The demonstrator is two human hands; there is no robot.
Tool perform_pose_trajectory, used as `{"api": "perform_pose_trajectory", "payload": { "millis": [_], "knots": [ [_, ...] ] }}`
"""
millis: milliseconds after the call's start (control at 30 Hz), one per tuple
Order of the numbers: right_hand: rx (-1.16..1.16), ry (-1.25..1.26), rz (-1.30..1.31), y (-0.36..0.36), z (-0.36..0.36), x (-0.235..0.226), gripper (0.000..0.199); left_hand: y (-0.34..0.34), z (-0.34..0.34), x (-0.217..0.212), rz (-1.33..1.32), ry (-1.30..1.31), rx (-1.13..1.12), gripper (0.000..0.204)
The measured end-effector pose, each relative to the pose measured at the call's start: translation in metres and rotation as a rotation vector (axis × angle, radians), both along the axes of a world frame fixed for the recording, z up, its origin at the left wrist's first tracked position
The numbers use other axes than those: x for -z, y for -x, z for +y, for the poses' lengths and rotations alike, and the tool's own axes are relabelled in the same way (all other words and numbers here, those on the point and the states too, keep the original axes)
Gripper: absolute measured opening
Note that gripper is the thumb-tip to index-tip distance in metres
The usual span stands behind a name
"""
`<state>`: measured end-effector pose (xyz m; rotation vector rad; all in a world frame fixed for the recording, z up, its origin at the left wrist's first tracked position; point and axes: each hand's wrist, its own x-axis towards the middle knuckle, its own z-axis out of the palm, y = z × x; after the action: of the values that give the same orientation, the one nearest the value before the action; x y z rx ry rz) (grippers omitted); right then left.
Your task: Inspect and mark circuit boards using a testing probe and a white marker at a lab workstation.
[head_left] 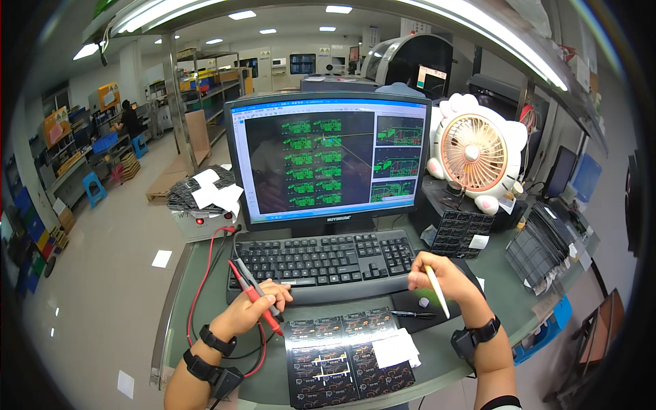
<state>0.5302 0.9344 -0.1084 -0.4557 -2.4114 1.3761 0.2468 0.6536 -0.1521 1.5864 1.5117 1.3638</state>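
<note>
My left hand (247,311) is closed around a pair of test probes, a red probe (253,292) and a black probe (247,271). The red tip points down at the upper left edge of a black circuit board panel (321,386); whether it touches cannot be told. My right hand (445,279) grips a slim white and yellowish pen-like stick (435,290), raised above the mat right of the keyboard. Lying on the panel are white paper slips (396,350), and glare crosses its middle.
Behind the panel sits a black keyboard (307,262), below a monitor (311,164) showing green board layouts. A dark pen (413,314) lies on the black mat. An animal-shaped fan (471,154) and stacked board panels (543,249) stand right; more panels (188,195) are piled left. Red cable (194,304) loops nearby.
</note>
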Motion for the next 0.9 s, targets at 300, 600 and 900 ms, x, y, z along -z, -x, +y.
{"api": "perform_pose_trajectory", "payload": {
  "millis": [300,600,900],
  "knots": [
    [-0.294,-0.295,0.045,0.006,-0.036,0.002,0.046,-0.006,0.001,0.006,0.232,0.093,-0.136,0.035],
    [-0.332,-0.283,0.01,0.005,-0.038,-0.004,0.046,-0.001,0.004,0.001,0.147,-0.026,-0.191,0.04],
    [-0.309,-0.058,0.03,0.01,-0.033,0.014,0.023,0.011,0.004,0.004,0.041,0.107,-0.138,0.043]
  ]
}}
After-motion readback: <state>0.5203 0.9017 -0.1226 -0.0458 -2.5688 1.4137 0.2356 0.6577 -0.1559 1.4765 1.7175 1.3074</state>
